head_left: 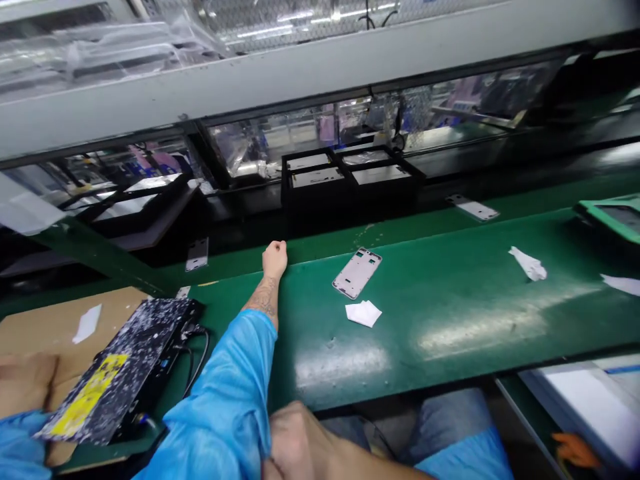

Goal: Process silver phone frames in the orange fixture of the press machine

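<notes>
Lying on the green tabletop, a pale phone-shaped plate sits close to the far edge, slanted, its cut-out end pointing toward that edge. Just on its near side is a folded white paper, apart from the plate.

The left hand, its tattooed forearm showing past a blue sleeve, is at the far edge, to the left of the plate and not touching it. Its fingers are curled into a fist; whether anything is inside, I cannot tell. The right hand is bent in front of the body by the near edge, up against the left sleeve in this view; its fingers are hidden, so I cannot tell how they stand or whether they grip the cloth.

Beyond the far edge runs a green strip, with a second plate to the right and a third plate to the left. Behind it stand black trays holding flat pale pieces.

Toward the left end, a white-speckled black box with a yellow label lies partly over brown cardboard, and a co-worker's hand is at that cardboard. Toward the right end are a crumpled paper and a green-edged device.
</notes>
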Motion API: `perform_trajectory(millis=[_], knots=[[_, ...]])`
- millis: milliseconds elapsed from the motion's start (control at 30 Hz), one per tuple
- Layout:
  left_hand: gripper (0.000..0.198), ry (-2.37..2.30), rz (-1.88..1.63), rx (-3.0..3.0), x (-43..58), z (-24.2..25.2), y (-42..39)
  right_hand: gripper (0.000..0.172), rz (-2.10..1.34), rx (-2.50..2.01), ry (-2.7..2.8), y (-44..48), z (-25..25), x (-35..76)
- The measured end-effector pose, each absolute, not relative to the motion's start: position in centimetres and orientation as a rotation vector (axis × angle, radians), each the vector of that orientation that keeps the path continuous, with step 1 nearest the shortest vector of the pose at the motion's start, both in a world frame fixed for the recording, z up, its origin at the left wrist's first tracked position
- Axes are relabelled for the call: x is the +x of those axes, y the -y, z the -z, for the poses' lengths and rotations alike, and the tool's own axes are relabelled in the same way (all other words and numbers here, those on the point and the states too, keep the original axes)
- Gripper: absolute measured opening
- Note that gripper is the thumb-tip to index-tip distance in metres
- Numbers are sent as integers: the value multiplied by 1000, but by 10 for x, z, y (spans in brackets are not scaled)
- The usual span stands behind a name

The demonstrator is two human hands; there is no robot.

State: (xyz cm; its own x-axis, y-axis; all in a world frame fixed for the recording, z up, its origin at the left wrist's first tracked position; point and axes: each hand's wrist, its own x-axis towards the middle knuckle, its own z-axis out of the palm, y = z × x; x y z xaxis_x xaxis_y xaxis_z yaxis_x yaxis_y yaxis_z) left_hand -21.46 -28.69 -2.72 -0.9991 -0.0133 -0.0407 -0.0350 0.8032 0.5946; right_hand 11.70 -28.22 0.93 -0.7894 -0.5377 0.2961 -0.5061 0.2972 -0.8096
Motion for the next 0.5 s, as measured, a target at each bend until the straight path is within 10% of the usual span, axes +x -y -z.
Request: perform_trajectory(millis=[167,500], knots=[[34,-2913,-911,182,-196,20,285,35,1340,-1003,-2767,213,-14,102],[21,-2803,-664,381,-190,8,284,39,798,1109,-2929,-79,-36,43]])
